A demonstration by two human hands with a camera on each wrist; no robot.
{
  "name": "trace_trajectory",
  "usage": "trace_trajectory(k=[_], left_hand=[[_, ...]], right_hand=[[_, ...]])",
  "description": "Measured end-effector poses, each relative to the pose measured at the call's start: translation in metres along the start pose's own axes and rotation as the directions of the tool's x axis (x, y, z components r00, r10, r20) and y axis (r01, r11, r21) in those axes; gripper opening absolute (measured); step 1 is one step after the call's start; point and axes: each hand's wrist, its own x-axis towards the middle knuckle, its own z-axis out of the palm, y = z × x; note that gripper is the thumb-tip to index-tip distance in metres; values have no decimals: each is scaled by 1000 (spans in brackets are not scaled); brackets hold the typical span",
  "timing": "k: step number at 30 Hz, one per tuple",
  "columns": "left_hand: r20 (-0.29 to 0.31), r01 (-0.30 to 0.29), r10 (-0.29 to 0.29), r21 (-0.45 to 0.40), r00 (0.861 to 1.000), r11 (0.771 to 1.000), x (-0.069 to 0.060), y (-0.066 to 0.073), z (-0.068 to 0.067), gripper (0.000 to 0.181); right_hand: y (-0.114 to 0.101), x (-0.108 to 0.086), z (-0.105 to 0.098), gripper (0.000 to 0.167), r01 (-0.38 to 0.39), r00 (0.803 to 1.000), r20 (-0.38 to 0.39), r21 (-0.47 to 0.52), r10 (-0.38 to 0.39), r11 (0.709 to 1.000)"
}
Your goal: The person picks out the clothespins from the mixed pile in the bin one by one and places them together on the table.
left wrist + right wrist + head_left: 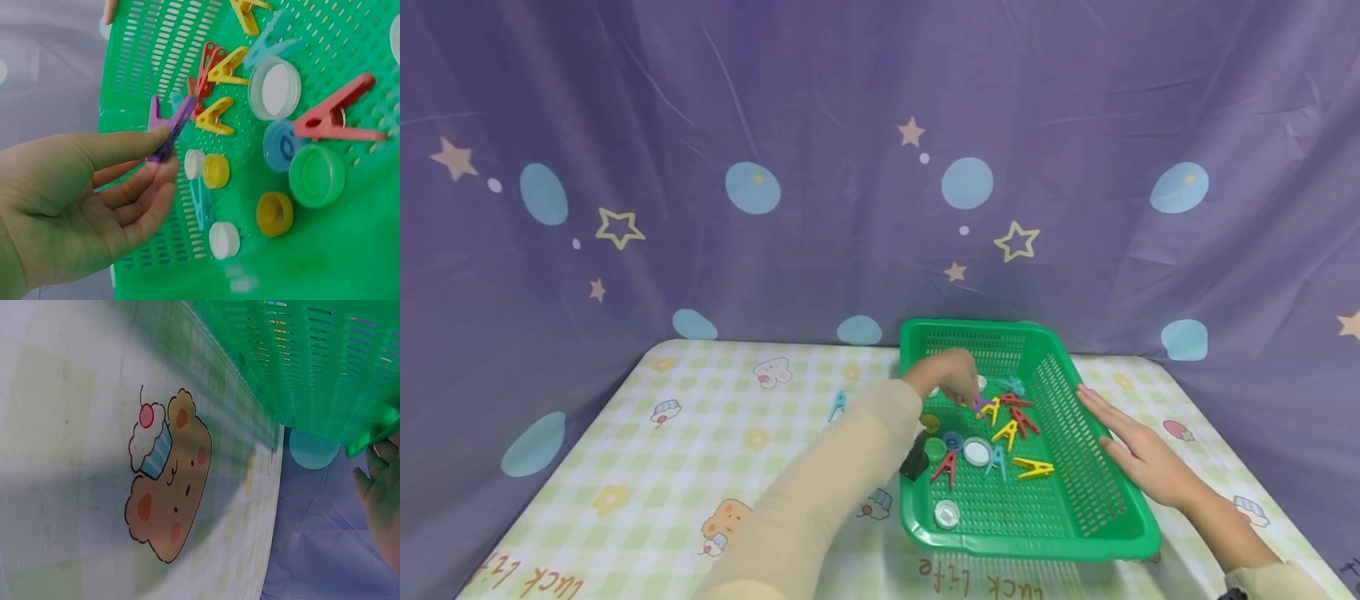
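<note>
Purple clip in left hand

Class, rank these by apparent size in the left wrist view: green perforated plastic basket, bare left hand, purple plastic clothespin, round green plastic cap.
1. Green perforated plastic basket
2. Left hand
3. Purple plastic clothespin and round green plastic cap: too alike to rank; the hand partly covers the clothespin.

Beige sleeves, black wristwear perhaps
</note>
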Motion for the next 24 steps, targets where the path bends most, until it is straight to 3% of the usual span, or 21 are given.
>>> trace_trajectory(k=[6, 13, 19, 24], left_hand=[[-25, -30, 31, 36, 999, 999, -7, -9, -13, 9], [-39, -64, 61, -84, 997, 994, -17, -22, -23, 11], [-10, -100, 100, -168, 995, 981, -22, -34, -34, 8], [-7, -125, 126, -203, 992, 971, -32, -37, -42, 12]], right_hand=[[2, 0, 1, 56, 13, 1000, -5, -1, -13, 1000], [2, -1, 1, 55, 16, 1000, -8, 1, -16, 1000], [1, -1, 1, 55, 13, 1000, -11, 6, -13, 1000], [1, 0, 1, 55, 14, 1000, -15, 3, -14, 1000]])
